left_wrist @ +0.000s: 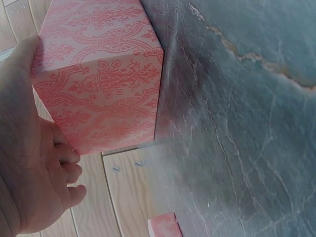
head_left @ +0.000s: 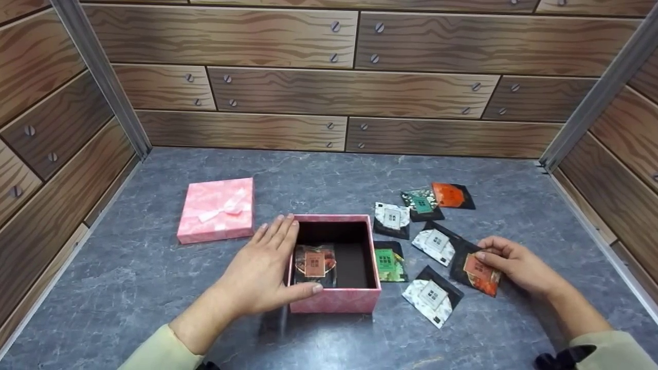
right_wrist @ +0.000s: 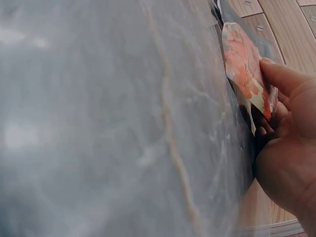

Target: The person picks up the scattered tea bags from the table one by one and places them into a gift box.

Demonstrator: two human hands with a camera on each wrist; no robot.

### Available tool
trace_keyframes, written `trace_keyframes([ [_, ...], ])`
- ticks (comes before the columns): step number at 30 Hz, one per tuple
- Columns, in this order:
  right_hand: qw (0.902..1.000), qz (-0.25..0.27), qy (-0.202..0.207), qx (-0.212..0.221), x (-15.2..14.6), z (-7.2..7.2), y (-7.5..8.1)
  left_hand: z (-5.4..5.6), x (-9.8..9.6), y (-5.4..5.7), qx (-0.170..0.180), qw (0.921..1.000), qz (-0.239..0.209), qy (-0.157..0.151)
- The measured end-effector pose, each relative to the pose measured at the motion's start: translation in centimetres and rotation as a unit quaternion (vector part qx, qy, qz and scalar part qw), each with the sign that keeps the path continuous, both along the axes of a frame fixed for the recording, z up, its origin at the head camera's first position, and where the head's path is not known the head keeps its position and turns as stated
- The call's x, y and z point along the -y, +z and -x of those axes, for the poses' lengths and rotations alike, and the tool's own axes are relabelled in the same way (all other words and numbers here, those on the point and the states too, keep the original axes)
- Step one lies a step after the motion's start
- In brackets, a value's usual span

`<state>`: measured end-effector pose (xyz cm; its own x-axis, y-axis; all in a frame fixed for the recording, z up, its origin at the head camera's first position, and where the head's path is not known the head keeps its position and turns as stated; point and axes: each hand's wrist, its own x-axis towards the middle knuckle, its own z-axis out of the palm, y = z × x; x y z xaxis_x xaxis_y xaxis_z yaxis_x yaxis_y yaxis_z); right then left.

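Observation:
An open pink patterned box (head_left: 334, 300) stands at the middle front of the table, one orange-labelled sachet (head_left: 315, 264) lying inside it on the left. My left hand (head_left: 264, 272) rests along the box's left rim, fingers stretched, thumb over the near edge. In the left wrist view the palm lies close by the box's pink wall (left_wrist: 103, 98). Over on the right, my right hand (head_left: 519, 262) pinches a black sachet with an orange-red label (head_left: 478, 275) between thumb and fingers. The same sachet (right_wrist: 242, 59) appears tilted up in the right wrist view.
A pink lid with a bow (head_left: 218, 210) lies at the back left. Around the box's right side are a green sachet (head_left: 388, 262), white-labelled sachets (head_left: 392, 218), (head_left: 434, 295), a teal-labelled sachet (head_left: 422, 204) and an orange sachet (head_left: 452, 195). Wood-patterned walls (head_left: 329, 92) enclose the table.

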<state>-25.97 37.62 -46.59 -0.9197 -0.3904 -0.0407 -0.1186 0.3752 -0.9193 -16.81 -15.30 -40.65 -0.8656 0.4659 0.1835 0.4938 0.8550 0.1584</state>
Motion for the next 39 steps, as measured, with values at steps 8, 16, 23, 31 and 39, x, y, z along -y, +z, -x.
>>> trace_keyframes([
  [8,0.9976,0.044,-0.029,0.045,-0.4,-0.1,0.3,0.0,0.0,0.0,-0.003,1.0000,0.001,0.000],
  [16,0.9924,0.095,-0.063,0.048,-0.5,-0.3,0.1,-0.1,0.0,0.1,0.003,1.0000,-0.002,0.000],
  [23,0.9889,0.119,-0.087,0.021,-0.4,-0.3,-0.2,0.0,0.0,0.0,0.004,1.0000,-0.003,0.000],
  [31,0.9834,0.120,-0.131,0.035,-0.5,-0.2,0.3,0.0,0.0,-0.1,0.007,1.0000,-0.003,0.000],
  [39,0.9845,0.070,-0.161,0.005,-0.4,-0.4,2.1,0.0,0.0,0.1,0.005,1.0000,-0.003,0.002],
])
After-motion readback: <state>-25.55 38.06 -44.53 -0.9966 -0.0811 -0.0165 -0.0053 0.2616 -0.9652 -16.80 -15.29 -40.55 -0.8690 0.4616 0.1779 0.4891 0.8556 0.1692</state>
